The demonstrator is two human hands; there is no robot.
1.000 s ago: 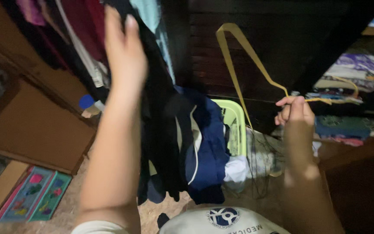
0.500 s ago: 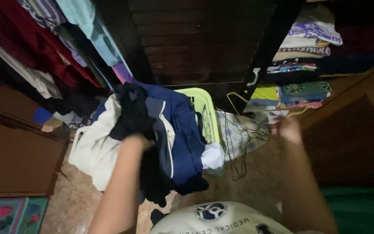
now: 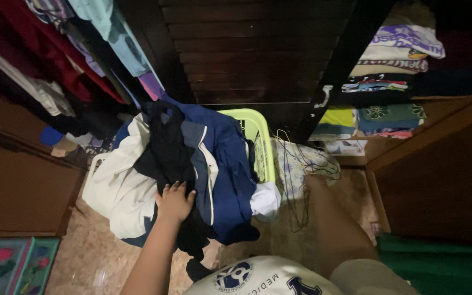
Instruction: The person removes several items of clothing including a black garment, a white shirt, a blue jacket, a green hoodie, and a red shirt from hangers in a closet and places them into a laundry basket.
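Observation:
My left hand (image 3: 175,201) lies with fingers spread on a black garment (image 3: 165,147) draped over a heap of clothes. A navy and white jacket (image 3: 222,164) and a cream garment (image 3: 116,186) make up most of that heap, which covers a lime green laundry basket (image 3: 258,136). My right arm reaches toward a tangle of thin hangers (image 3: 301,164) on the floor beside the basket. My right hand (image 3: 313,183) is dark and blurred there; its fingers do not show.
Clothes hang on a rail at upper left (image 3: 83,49). A dark louvered door (image 3: 258,49) stands behind the basket. Folded clothes (image 3: 394,60) fill shelves at right. A colourful box (image 3: 15,265) lies on the floor at lower left, brown cabinet panels on both sides.
My left hand dropped from the hanging clothes onto the heap with the black garment. My right hand, which held up a yellow hanger, lowered toward the hangers by the basket.

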